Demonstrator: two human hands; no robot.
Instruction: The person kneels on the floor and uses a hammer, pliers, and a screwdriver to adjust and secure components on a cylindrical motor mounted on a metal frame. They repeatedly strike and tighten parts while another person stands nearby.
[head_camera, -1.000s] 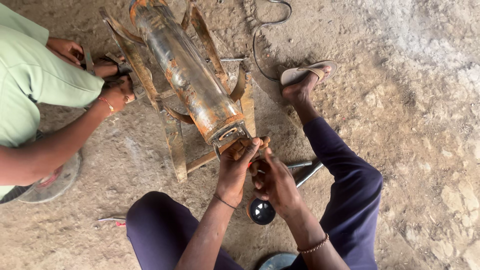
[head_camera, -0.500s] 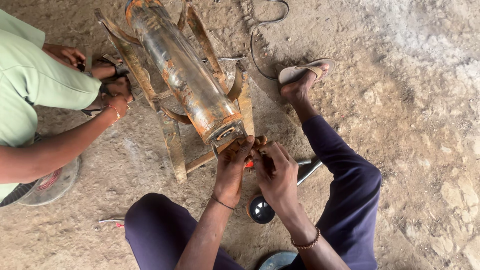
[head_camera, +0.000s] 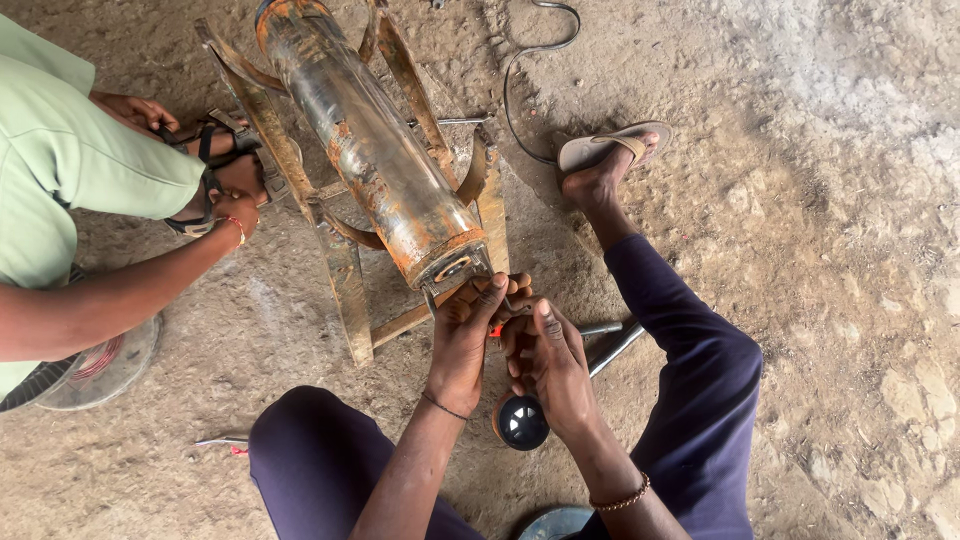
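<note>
A rusty metal cylinder (head_camera: 375, 150) lies on a rusty frame (head_camera: 345, 285) on the dirt ground. My left hand (head_camera: 465, 335) grips the bracket at the cylinder's near end. My right hand (head_camera: 548, 365) is closed around a small tool with a red part (head_camera: 496, 328), held against that same end. Both hands touch each other just below the cylinder's rim. What the tool's tip meets is hidden by my fingers.
A person in a light green shirt (head_camera: 70, 170) at the left holds the frame's far leg with a hand (head_camera: 238, 205). A black round tool (head_camera: 522, 423) and a metal bar (head_camera: 612, 347) lie between my legs. A cable (head_camera: 530, 60) loops at the top. My sandalled foot (head_camera: 610, 155) rests right of the frame.
My hands shifted slightly lower at the cylinder's end, with the red part of the tool now showing between them. The other person's hand moved a little along the frame.
</note>
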